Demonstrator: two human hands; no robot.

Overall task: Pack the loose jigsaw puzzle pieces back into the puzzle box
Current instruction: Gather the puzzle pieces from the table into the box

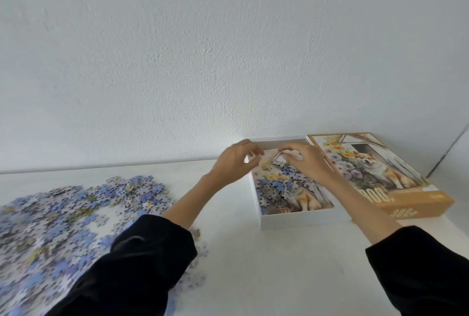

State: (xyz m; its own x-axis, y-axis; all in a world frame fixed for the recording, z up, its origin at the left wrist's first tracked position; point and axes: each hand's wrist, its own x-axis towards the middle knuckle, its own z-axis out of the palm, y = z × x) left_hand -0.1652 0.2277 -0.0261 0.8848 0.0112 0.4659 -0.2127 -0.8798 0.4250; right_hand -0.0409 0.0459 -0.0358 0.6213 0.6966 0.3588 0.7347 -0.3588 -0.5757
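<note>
A large heap of loose blue and lilac puzzle pieces (63, 214) covers the white table on the left. The open white puzzle box (299, 221) stands at the back right against the wall. Inside it, a smaller pile of pieces (281, 186) lies on a printed dog picture (307, 199). My left hand (236, 161) hovers over the box's far left corner with loosely curled, blurred fingers. My right hand (307, 161) is just beside it above the pieces in the box, fingers pointing down. I see nothing held in either hand.
The box lid (380, 171), tan with a dog and flowers, lies face up to the right of the box, touching it. The white wall (228, 62) runs close behind both. Bare white table (279, 265) stretches in front of the box.
</note>
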